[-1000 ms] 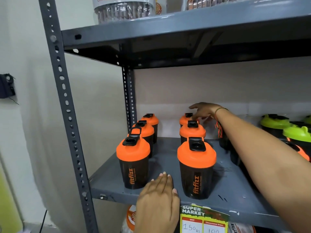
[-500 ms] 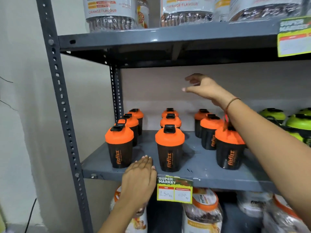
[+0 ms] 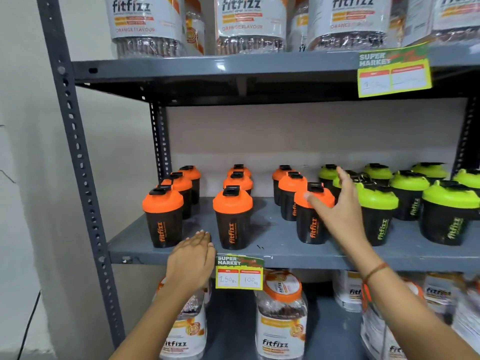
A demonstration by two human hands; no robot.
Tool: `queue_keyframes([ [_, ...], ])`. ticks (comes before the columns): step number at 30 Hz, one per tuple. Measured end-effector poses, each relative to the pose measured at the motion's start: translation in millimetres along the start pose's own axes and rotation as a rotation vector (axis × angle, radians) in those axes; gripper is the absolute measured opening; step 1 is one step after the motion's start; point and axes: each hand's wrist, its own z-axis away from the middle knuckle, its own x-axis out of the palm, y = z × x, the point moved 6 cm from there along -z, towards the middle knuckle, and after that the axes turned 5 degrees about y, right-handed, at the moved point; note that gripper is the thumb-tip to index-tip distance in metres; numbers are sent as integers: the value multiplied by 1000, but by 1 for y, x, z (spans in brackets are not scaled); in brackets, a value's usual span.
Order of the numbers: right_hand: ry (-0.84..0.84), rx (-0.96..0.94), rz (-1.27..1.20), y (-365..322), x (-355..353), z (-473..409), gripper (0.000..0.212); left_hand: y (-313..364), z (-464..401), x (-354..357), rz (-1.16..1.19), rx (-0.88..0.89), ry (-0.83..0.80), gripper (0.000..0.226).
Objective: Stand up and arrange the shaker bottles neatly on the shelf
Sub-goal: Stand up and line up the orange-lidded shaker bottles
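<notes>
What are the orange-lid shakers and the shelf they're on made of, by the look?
Orange-lid shakers: likely plastic. Dark, glossy, possibly translucent cups with printed logos; matte orange moulded lids with black flip caps.
Shelf: looks like painted steel. Grey semi-gloss deck with a folded front lip, scuff marks, and perforated slotted-angle posts.

Single head-worn wide-angle view, no second view to share scene. Camera faces forward, roughly level with middle shelf (image 3: 285,258), angled slightly down onto its deck. Near: within arm's reach, both forearms enter from bottom edge. Left hand (image 3: 192,258) at shelf front lip, right hand (image 3: 337,209) further in, among shaker bottles (image 3: 232,216). Frame spans upper shelf's jars (image 3: 249,24) at top to lower shelf's jars (image 3: 281,315) at bottom. Left upright post (image 3: 78,157) and wall at left; straight lines bow toward edges.
</notes>
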Motion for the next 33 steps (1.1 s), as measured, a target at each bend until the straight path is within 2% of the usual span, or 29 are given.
queue_keyframes([
  [4, -106, 101, -15, 28, 16, 25, 123, 1, 0, 0, -6, 3, -2, 51],
  [8, -201, 190, 34, 47, 24, 25, 127, -1, -1, 3, -22, 0, -7, 45],
  [10, -238, 224, 64, 53, 26, 23, 122, -2, -1, 4, -27, -6, -3, 44],
  [15, -300, 227, 190, 57, 28, 21, 92, -4, -1, 7, -40, -11, -1, 43],
  [27, -354, 150, 226, 34, 41, 38, 86, -4, -1, 6, -21, -13, 9, 41],
  [30, -361, 145, 207, 33, 40, 39, 94, -4, -1, 5, -19, -7, 14, 40],
  [33, -485, 222, -113, 33, 37, 40, 126, -3, -1, 5, -14, -5, 8, 40],
])
